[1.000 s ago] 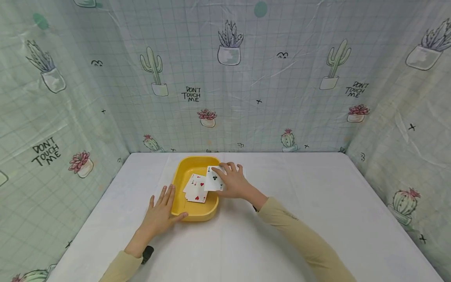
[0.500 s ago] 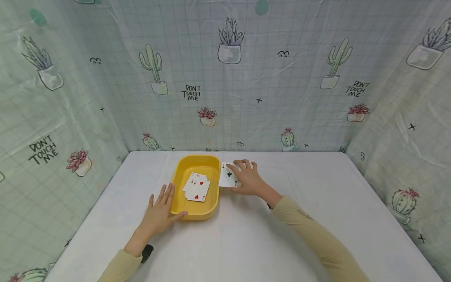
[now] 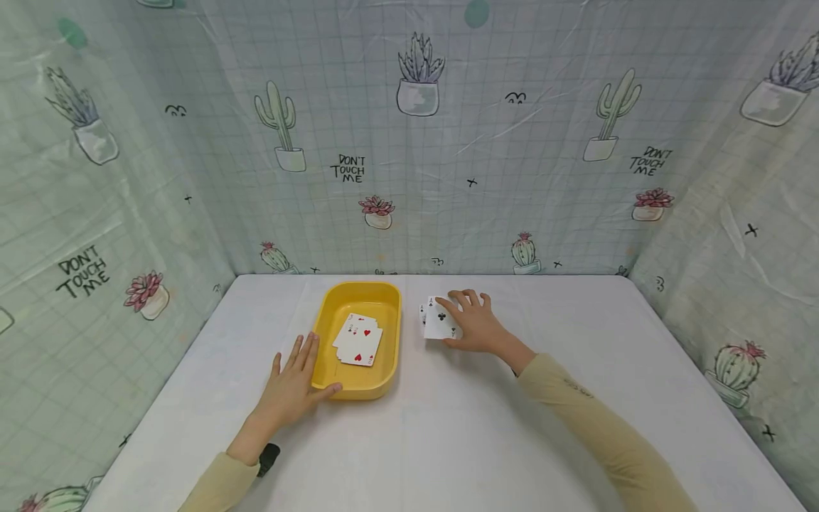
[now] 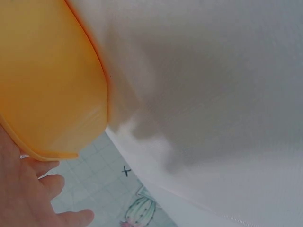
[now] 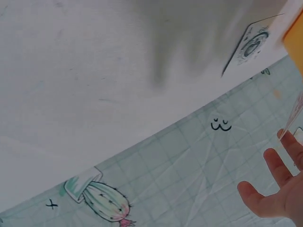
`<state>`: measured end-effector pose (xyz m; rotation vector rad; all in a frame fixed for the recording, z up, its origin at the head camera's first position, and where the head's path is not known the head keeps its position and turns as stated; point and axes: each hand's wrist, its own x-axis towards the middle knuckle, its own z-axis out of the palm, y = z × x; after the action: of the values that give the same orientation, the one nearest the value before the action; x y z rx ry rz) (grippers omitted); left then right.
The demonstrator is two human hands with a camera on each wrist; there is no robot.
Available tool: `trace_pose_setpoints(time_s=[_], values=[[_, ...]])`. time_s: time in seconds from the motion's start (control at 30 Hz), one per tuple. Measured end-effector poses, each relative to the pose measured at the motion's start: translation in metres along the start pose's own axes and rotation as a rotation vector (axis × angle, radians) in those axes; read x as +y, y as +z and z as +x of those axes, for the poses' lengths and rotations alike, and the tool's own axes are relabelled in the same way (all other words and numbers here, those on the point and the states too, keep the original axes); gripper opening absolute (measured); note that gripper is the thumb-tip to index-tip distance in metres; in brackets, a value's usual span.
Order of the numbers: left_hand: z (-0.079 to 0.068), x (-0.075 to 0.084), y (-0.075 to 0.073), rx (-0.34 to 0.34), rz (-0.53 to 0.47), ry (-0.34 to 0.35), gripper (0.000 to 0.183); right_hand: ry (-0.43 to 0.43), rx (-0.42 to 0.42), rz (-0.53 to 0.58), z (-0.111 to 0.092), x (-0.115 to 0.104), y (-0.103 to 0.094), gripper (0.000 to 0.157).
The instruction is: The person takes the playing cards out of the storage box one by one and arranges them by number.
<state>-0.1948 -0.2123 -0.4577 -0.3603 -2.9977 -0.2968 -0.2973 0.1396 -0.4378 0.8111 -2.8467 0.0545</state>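
Note:
My right hand (image 3: 480, 327) pinches an ace of clubs playing card (image 3: 441, 318) between thumb and fingers, to the right of a yellow tray (image 3: 397, 348). Part of another card (image 3: 422, 315) shows behind its left edge. In the right wrist view that other card (image 5: 253, 43) lies on the table, bearing a large round emblem, while the held card (image 5: 294, 113) appears edge-on at the fingertips. Face up in the tray lies a loose pile of cards (image 3: 360, 345), a heart card on top. My left hand (image 3: 288, 387) rests against the tray's left side, fingers straight and thumb at the near rim.
A white table (image 3: 544, 398) spreads around the tray. Behind it and at both sides hangs a pale curtain (image 3: 461, 142) printed with cacti. The tray wall (image 4: 61, 71) fills the upper left of the left wrist view.
My right hand has carried the ace of clubs rightward, from over the tray past its right rim to above the table beside another card. The left hand and tray have stayed put.

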Motion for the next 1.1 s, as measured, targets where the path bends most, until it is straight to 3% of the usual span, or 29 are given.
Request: trace_pose_setpoints(time_s=[0.37,0.53,1.1], values=[[0.000,0.000,-0.002,-0.007,-0.012,-0.003,0.102,0.002,-0.018,0.002,-0.005,0.037,0.009,0.078],[0.000,0.000,-0.002,-0.008,-0.013,-0.006,0.102,0.003,-0.047,0.046,-0.005,0.044,0.010,0.078],[0.000,-0.001,0.001,-0.015,-0.007,-0.015,0.103,0.032,-0.168,0.043,0.003,0.062,0.022,0.081]])
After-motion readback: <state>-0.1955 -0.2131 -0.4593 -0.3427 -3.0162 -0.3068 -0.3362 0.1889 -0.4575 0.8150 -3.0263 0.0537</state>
